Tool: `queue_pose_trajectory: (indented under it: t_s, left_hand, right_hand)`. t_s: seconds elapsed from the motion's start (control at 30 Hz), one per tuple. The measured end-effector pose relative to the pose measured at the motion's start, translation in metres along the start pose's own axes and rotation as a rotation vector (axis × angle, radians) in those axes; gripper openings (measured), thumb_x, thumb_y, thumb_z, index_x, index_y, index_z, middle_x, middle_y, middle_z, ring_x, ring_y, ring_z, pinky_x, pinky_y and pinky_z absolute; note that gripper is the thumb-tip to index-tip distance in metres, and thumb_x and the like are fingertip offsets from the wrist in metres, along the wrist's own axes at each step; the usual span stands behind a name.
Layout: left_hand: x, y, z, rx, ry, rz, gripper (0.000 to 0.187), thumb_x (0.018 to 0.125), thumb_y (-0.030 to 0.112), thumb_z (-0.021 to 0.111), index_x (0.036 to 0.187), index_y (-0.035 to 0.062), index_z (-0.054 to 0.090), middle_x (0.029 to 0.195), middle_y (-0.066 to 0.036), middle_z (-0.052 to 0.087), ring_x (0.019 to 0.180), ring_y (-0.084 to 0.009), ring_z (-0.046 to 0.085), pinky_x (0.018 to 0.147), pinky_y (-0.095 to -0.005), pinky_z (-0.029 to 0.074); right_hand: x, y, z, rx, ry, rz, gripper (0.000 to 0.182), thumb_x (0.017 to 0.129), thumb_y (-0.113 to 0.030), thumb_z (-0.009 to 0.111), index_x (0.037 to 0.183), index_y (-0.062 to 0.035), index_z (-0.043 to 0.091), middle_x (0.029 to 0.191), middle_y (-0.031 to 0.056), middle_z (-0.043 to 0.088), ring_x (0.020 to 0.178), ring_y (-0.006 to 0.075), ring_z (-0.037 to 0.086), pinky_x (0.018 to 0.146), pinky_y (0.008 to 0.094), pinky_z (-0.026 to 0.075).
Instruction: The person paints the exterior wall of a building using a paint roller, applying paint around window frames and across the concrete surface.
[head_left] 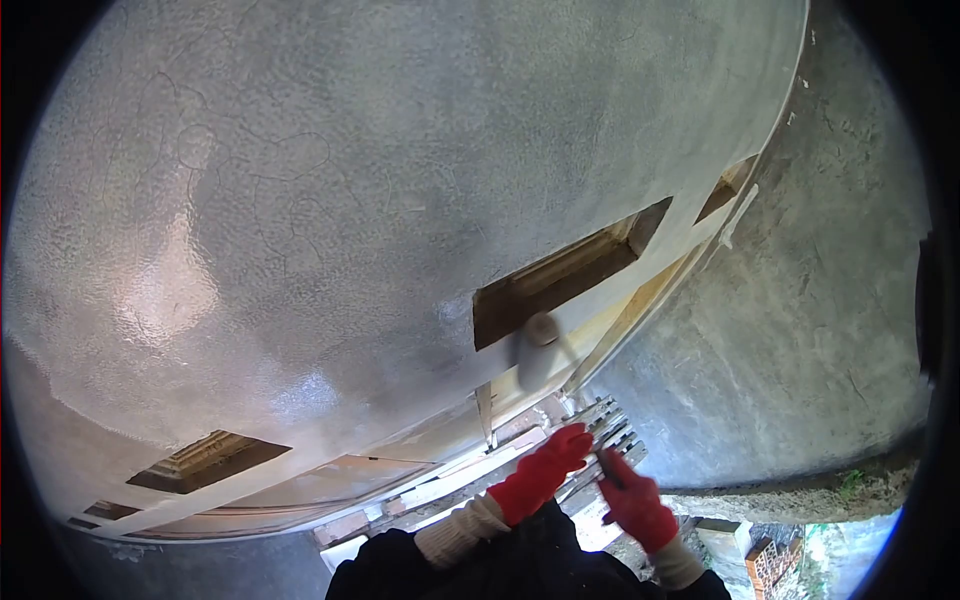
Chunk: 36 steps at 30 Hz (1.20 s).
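Note:
My right hand [638, 508], in a red glove with a pale cuff, is closed around a dark handle just above the glove. A paint roller [537, 352], grey and smeared by motion, is up ahead near the lower edge of a rectangular recess [570, 275]. Its round tan end faces me, and a thin rod runs from it towards the handle. My left hand [545, 474], also red-gloved, is close beside the handle, fingers reaching right and apart, with nothing visible in it. A large curved grey surface [330, 200], glossy and wet-looking, spreads above both hands.
More recesses sit in the curved surface, one at lower left [210, 462] and one at upper right [726, 188]. A rough grey wall [790, 330] rises on the right. Wooden slats [615, 428] lie beyond my hands, and perforated bricks [770, 565] show at lower right.

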<state>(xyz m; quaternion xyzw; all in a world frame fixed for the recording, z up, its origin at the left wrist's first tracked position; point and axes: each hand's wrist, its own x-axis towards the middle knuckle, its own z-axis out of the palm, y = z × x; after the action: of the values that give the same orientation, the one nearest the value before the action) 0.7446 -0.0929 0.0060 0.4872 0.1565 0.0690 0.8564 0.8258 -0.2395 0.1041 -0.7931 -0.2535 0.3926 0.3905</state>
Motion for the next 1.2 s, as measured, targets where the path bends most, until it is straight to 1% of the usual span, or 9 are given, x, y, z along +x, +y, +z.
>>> queue_pose_trajectory:
  t_s: [0.1,0.17,0.37,0.5,0.73,0.83,0.97,1.03,1.2]
  left_hand:
    - [-0.001,0.033,0.021,-0.028,0.029,-0.195,0.047,0.094,0.030,0.047,0.133,0.0055,0.034,0.130,-0.010,0.043,0.118,-0.0205,0.045,0.099,-0.0335,0.038]
    - [-0.001,0.037,0.027,0.007,-0.058,-0.161,0.047,0.095,0.029,0.046,0.134,0.0066,0.033,0.131,-0.010,0.042,0.119,-0.0204,0.045,0.099,-0.0331,0.038]
    - [-0.018,0.043,0.017,0.018,-0.068,-0.157,0.045,0.096,0.027,0.042,0.136,0.0087,0.031,0.134,-0.010,0.041,0.122,-0.0208,0.042,0.102,-0.0345,0.034]
    - [-0.052,0.032,-0.017,-0.092,-0.057,-0.112,0.043,0.097,0.026,0.041,0.135,0.0071,0.031,0.135,-0.010,0.040,0.121,-0.0216,0.043,0.102,-0.0359,0.034]
    - [-0.125,0.024,-0.044,-0.132,0.100,-0.065,0.046,0.099,0.032,0.025,0.127,-0.0026,0.035,0.123,-0.018,0.049,0.115,-0.0265,0.049,0.100,-0.0403,0.037]
    - [-0.120,0.029,-0.041,-0.044,0.151,-0.093,0.042,0.099,0.029,0.028,0.125,-0.0022,0.037,0.122,-0.017,0.050,0.113,-0.0271,0.050,0.099,-0.0398,0.038]
    - [-0.063,0.022,-0.026,0.443,-0.055,0.123,0.038,0.097,0.021,0.041,0.128,0.0000,0.037,0.124,-0.014,0.049,0.112,-0.0216,0.051,0.097,-0.0342,0.040]
    - [-0.037,0.020,-0.012,0.631,-0.041,0.213,0.038,0.094,0.015,0.049,0.128,0.0026,0.038,0.118,-0.017,0.053,0.111,-0.0233,0.052,0.091,-0.0294,0.043]
    - [0.027,0.045,0.033,0.331,-0.085,0.083,0.042,0.093,0.012,0.048,0.131,0.0013,0.033,0.128,-0.016,0.046,0.117,-0.0225,0.047,0.096,-0.0309,0.040]
  right_hand:
    - [0.037,0.070,-0.029,-0.276,0.192,-0.462,0.047,0.087,-0.018,0.056,0.130,-0.0052,0.041,0.091,0.0176,0.063,0.056,0.0177,0.062,0.047,0.0270,0.053]
    - [0.035,0.000,-0.034,0.124,0.303,-0.014,0.044,0.088,-0.017,0.053,0.129,-0.0046,0.042,0.077,0.0125,0.058,0.052,0.0168,0.060,0.044,0.0290,0.052]
    - [0.051,0.008,-0.028,0.271,0.383,-0.031,0.049,0.088,-0.016,0.054,0.133,-0.0064,0.038,0.068,0.0062,0.051,0.045,0.0134,0.054,0.039,0.0288,0.048]
    - [0.016,0.058,0.020,-0.205,0.217,-0.534,0.048,0.086,-0.019,0.056,0.131,-0.0091,0.042,0.100,0.0195,0.062,0.056,0.0195,0.064,0.053,0.0283,0.055]
    - [-0.062,-0.001,0.121,0.014,-0.049,-0.369,0.050,0.084,-0.024,0.064,0.130,-0.0176,0.046,0.104,0.0137,0.062,0.094,0.0261,0.062,0.085,0.0336,0.047]
    - [-0.065,-0.007,0.116,0.046,-0.128,-0.116,0.051,0.083,-0.026,0.064,0.131,-0.0192,0.046,0.101,0.0145,0.063,0.096,0.0268,0.062,0.086,0.0348,0.047]
    - [-0.041,0.004,0.064,-0.602,0.193,-0.721,0.040,0.086,-0.019,0.058,0.121,-0.0007,0.051,0.112,0.0204,0.057,0.084,0.0283,0.064,0.070,0.0325,0.052]
    - [-0.025,0.003,0.039,0.002,0.101,-0.186,0.029,0.086,-0.016,0.055,0.110,0.0004,0.056,0.120,0.0235,0.051,0.088,0.0278,0.063,0.062,0.0340,0.053]
    - [0.061,0.047,-0.063,-0.741,0.463,-0.589,0.020,0.086,-0.015,0.054,0.100,-0.0009,0.057,0.123,0.0213,0.047,0.069,0.0253,0.066,0.056,0.0331,0.055]
